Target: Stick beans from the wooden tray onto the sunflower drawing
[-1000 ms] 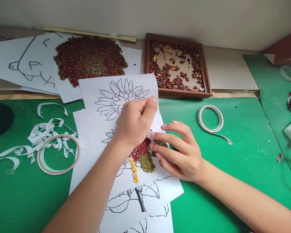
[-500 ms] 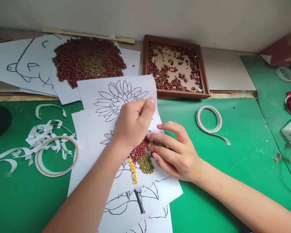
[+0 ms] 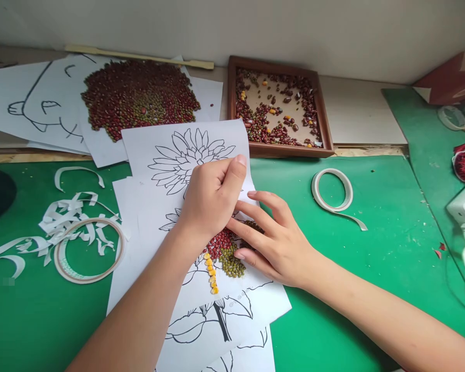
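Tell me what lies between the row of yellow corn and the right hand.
Head view: between the corn and the right hand lie green beans, with red beans just beyond.

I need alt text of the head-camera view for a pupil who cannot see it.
A person's left hand, closed, and right hand, fingers spread, are over paper flower drawings partly filled with red beans, green mung beans and a line of yellow corn kernels. Beyond them, a wooden tray holds loose beans and kernels.
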The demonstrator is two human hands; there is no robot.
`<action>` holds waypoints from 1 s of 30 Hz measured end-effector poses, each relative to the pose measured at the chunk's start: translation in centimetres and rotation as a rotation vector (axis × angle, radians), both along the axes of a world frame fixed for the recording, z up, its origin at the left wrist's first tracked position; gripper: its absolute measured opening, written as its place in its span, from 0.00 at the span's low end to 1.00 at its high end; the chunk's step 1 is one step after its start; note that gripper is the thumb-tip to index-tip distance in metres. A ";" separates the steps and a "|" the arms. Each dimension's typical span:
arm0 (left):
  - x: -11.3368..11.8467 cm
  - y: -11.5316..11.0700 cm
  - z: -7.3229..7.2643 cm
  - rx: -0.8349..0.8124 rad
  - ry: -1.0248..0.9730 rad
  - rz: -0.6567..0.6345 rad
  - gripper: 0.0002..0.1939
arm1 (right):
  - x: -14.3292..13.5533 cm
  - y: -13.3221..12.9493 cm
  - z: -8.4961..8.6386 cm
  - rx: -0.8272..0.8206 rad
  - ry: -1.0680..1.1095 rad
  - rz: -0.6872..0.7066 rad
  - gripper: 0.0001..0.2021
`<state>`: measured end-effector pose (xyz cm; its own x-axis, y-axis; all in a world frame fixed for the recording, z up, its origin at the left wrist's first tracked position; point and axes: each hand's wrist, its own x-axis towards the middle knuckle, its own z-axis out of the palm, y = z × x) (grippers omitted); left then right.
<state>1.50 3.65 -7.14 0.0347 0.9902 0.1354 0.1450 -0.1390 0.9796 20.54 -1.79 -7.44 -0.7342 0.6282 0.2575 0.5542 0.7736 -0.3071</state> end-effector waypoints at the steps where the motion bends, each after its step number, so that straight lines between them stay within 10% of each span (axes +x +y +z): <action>1: 0.0 0.0 0.0 0.000 -0.001 -0.002 0.35 | 0.0 0.0 0.0 0.001 0.007 -0.002 0.22; 30: 0.0 0.0 -0.1 0.008 0.007 -0.015 0.34 | -0.1 0.4 0.8 0.073 0.180 0.038 0.10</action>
